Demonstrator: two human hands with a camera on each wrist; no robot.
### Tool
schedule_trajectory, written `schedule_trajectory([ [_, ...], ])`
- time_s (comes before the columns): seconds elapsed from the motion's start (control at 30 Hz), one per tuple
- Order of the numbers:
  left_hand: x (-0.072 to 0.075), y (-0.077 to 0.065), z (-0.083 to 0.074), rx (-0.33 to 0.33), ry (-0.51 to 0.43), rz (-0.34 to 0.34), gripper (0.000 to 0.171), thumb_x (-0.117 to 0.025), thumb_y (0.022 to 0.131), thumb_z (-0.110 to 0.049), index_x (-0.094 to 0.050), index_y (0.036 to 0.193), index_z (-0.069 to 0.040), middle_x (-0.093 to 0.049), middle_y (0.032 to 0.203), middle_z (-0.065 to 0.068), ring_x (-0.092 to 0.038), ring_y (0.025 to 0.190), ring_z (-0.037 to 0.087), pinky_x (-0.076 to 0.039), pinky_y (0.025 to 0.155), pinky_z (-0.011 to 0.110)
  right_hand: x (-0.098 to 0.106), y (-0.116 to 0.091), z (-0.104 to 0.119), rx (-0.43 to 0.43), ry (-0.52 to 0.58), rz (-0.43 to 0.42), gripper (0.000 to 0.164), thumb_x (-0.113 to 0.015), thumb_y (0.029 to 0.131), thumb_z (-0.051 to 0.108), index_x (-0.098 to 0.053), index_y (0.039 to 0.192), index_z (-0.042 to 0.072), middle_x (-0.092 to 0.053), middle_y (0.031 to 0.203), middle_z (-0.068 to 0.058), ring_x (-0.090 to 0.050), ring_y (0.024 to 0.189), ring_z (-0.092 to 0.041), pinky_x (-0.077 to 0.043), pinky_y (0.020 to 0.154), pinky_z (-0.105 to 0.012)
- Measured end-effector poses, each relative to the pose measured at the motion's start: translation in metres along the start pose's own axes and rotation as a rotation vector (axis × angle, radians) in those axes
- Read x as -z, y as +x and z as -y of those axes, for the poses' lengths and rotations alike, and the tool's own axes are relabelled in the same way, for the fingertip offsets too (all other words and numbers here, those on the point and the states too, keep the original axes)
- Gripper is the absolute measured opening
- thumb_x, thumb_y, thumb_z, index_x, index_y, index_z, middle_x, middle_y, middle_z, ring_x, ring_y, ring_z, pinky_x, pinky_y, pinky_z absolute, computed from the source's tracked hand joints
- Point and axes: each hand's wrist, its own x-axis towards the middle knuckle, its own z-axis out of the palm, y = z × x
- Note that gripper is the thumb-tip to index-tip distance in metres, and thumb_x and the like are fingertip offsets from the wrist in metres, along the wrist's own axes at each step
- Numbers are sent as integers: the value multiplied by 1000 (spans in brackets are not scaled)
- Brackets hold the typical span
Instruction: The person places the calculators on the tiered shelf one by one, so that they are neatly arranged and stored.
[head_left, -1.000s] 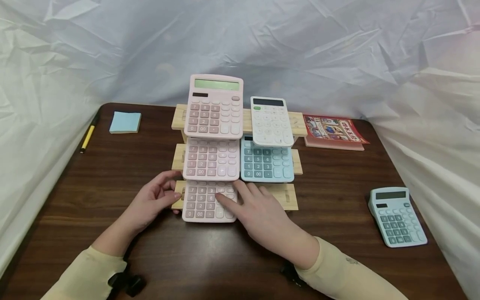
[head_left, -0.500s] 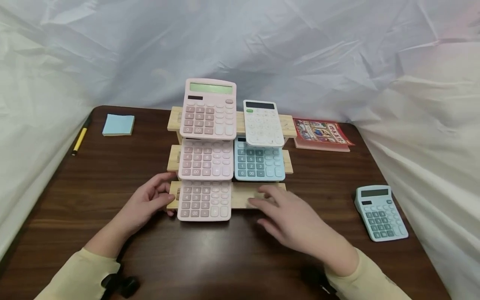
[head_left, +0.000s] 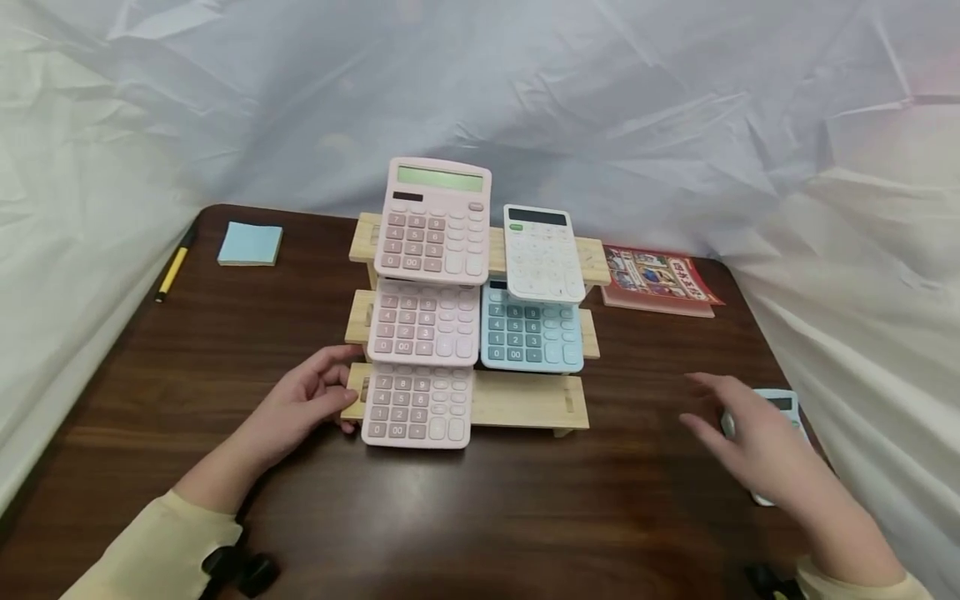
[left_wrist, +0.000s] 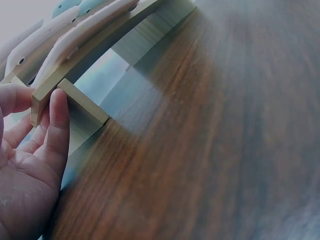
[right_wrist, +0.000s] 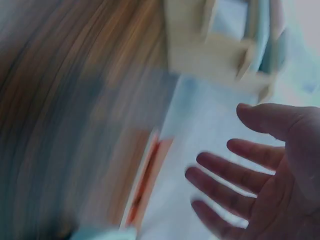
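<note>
A three-tier wooden stand (head_left: pixel 528 400) holds calculators on its steps. Pink ones lie on the top (head_left: pixel 442 217), middle (head_left: pixel 426 323) and bottom tiers; the bottom pink calculator (head_left: pixel 417 408) sits at the left of its board. A white calculator (head_left: pixel 543 258) is at the top right, with a blue calculator (head_left: pixel 531 333) below it. My left hand (head_left: pixel 307 398) grips the left end of the bottom board, thumb above and fingers beneath in the left wrist view. My right hand (head_left: pixel 757 442), fingers spread and holding nothing, hovers over another blue calculator (head_left: pixel 783 404), hiding most of it.
A red illustrated book (head_left: pixel 660 279) lies behind the stand's right end. At the back left are a blue sticky-note pad (head_left: pixel 251 244) and a yellow-and-black marker (head_left: pixel 174 271). White sheeting (head_left: pixel 480 92) encloses the dark wooden table (head_left: pixel 420 517).
My right hand has left the bottom pink calculator and moved far right, to the blue calculator on the table. My left hand stays on the stand's end. The view shifts slightly.
</note>
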Motion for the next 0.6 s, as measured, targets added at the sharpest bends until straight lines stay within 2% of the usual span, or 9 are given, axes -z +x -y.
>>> schedule_trajectory([
  [0.13,0,0,0,0,-6,12,54,-57,97,-4,-33,145,-6,-50,97,25,-63,80,25,-55,63,49,-4,-9,-42,-104,-45,28,59,-74,87,26,-49,132,-3,-52,116,-27,-52,98,-47,-41,71,-60],
  [0.3,-1,1,1,18,-11,9,54,-58,96,-4,-33,145,-7,-50,98,26,-63,81,28,-55,64,51,-17,-31,-88,-275,-36,101,77,-73,87,33,-36,139,-10,-39,121,-40,-38,105,-58,-33,78,-66],
  [0.47,-2,0,-1,16,-8,3,54,-58,96,-4,-33,144,-6,-51,98,27,-62,80,27,-55,64,50,-20,-44,-111,-428,-48,157,106,-71,83,51,-12,150,-6,-20,131,-50,-22,108,-71,-24,79,-74],
  [0.6,-2,0,-2,1,-15,2,53,-57,96,-3,-33,144,-4,-52,98,26,-62,79,24,-55,63,49,-21,-41,-118,-438,-31,193,114,-72,81,53,-4,150,-7,-21,128,-53,-26,105,-71,-29,78,-74],
])
